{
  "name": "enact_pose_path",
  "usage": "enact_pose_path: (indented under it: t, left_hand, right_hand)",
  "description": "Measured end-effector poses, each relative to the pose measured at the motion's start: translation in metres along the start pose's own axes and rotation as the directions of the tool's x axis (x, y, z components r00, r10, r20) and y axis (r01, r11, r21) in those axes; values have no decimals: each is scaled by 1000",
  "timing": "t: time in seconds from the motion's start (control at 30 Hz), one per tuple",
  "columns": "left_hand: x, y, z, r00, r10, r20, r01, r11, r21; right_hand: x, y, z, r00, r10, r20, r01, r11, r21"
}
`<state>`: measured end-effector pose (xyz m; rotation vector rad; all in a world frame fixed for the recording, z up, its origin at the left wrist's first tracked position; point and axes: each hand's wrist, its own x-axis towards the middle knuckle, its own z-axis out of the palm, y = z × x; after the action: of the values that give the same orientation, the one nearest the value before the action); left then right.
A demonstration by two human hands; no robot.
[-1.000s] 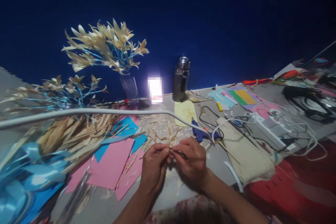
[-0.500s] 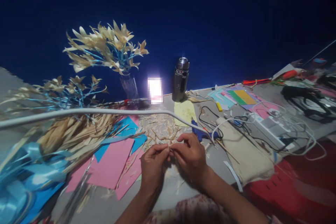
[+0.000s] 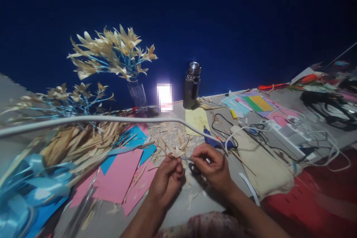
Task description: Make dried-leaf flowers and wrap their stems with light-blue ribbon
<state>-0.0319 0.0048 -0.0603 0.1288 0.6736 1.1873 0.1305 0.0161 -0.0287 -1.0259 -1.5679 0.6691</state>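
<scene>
My left hand (image 3: 169, 176) is closed, its fingertips pinching a small pale husk flower (image 3: 176, 152). A thin stem (image 3: 153, 169) sticks out from that hand to the left. My right hand (image 3: 212, 163) is also closed, thumb and finger pinching the end of a thin pale-blue strip (image 3: 185, 158) that runs toward the flower. Just under the right fingers shows a dark scissor handle (image 3: 193, 168), seemingly lying on the table; the rest of it is hidden. Cut husk scraps (image 3: 170, 134) are scattered beyond both hands.
A white cable (image 3: 111, 119) crosses in front. A blue glue gun (image 3: 214, 141), a flask (image 3: 192, 89) and a power strip (image 3: 287, 139) stand beyond and right. Left lie pink sheets (image 3: 119, 174), husks (image 3: 80, 141) and blue ribbon (image 3: 33, 182); a vase (image 3: 137, 91) holds husk flowers.
My hands were together at the fingertips. Now the right hand has drawn away to the right, exposing the pale-blue strip, the flower and the dark scissor handle.
</scene>
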Motion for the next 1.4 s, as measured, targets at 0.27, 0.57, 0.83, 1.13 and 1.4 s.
enact_pose_path:
  t: [0.27,0.57,0.83,1.13,1.4]
  left_hand:
    - [1,-2,-2,994,-69,80,66,997,31]
    - [1,-5,-5,994,-67,82,64,997,44]
    - [2,-5,-5,995,-87,48,86,996,26]
    - [-1,-6,0,991,-120,54,117,992,57]
    - [1,-6,1,997,-83,4,82,992,91]
  right_hand:
    - [0,9,6,991,-126,45,126,992,2]
    - [3,10,2,922,-370,117,381,920,-88]
    - [3,9,1,902,-395,175,425,885,-190]
    - [2,12,6,939,-322,117,341,912,-229]
    - [2,12,7,977,-204,61,212,951,-226]
